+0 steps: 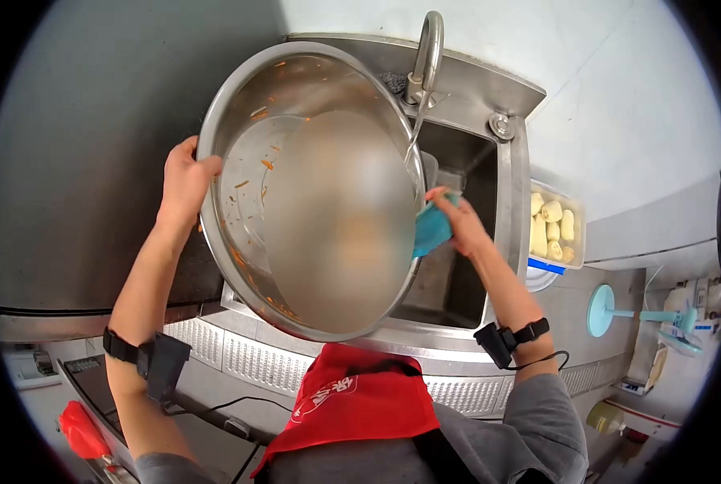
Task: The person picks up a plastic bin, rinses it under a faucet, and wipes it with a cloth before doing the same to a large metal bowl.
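A large steel bowl (296, 85) is tilted over the sink, with orange shreds stuck to its inside. A blurred oval patch hides the bowl's middle and much of its right side. My left hand (189, 181) grips the bowl's left rim, thumb over the edge. At the opposite rim, my right hand (461, 222) is closed on a teal cloth (433, 231), which lies against the bowl's edge. From the curved tap (430, 52) a thin stream of water runs down at the bowl's right rim.
The steel sink (480, 266) lies beneath and right of the bowl, with a drain strainer (501, 125) on its back corner. Right of it, a plastic tub (574, 256) holds several pale peeled pieces. A tall metal panel (94, 161) stands at the left.
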`<state>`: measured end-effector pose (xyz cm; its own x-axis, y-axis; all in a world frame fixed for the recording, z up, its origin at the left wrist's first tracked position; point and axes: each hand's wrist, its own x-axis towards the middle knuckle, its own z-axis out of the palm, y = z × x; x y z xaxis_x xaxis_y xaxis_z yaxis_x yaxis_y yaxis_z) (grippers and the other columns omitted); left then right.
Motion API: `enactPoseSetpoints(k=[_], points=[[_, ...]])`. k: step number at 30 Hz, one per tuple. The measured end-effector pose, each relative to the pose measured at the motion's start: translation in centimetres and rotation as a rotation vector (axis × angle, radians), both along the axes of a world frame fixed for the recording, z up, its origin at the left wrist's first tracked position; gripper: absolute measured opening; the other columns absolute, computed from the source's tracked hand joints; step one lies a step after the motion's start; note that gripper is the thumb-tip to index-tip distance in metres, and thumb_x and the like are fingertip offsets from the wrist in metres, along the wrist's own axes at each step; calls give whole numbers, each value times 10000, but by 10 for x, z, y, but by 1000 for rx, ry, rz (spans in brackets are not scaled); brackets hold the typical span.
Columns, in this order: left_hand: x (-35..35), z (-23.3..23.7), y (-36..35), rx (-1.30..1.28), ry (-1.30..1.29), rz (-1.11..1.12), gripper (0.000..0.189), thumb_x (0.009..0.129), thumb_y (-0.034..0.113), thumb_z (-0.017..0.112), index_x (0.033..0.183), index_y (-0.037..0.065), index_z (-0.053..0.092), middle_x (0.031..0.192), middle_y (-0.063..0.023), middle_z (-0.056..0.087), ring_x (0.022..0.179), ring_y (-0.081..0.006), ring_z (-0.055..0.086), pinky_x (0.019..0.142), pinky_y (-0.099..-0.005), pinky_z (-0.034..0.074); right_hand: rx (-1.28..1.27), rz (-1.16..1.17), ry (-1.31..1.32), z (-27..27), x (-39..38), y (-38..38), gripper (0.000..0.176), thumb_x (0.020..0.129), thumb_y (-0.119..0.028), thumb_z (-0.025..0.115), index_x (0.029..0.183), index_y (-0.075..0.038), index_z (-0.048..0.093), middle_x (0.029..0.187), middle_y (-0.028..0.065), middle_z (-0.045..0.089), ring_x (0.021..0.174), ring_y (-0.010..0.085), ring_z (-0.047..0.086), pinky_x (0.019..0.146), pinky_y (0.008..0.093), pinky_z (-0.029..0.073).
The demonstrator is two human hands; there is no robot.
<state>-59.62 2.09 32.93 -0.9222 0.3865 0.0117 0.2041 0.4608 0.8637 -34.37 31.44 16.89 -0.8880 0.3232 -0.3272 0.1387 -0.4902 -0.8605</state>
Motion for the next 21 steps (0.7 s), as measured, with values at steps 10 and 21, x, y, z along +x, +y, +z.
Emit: enactPoseSetpoints(k=[10,21], points=[[-15,-6,-4,-104,-23,-14,287,633,43,543,890,-75,593,715,-98,597,607,-157,550,594,-284,452,1390,931,-128,-157,18,-58,323,798,-224,591,1112,-149,600,1130,111,547,1069,282,520,906,409,424],[-13,-55,-33,-103,-75,-31,324,722,140,581,996,-33,588,878,-89,621,756,-130,572,661,-268,453,1475,-10,-456,-190,23,22,264,793,-73,587,1048,-131,625,1495,72,154,1151,432,415,921,430,430]])
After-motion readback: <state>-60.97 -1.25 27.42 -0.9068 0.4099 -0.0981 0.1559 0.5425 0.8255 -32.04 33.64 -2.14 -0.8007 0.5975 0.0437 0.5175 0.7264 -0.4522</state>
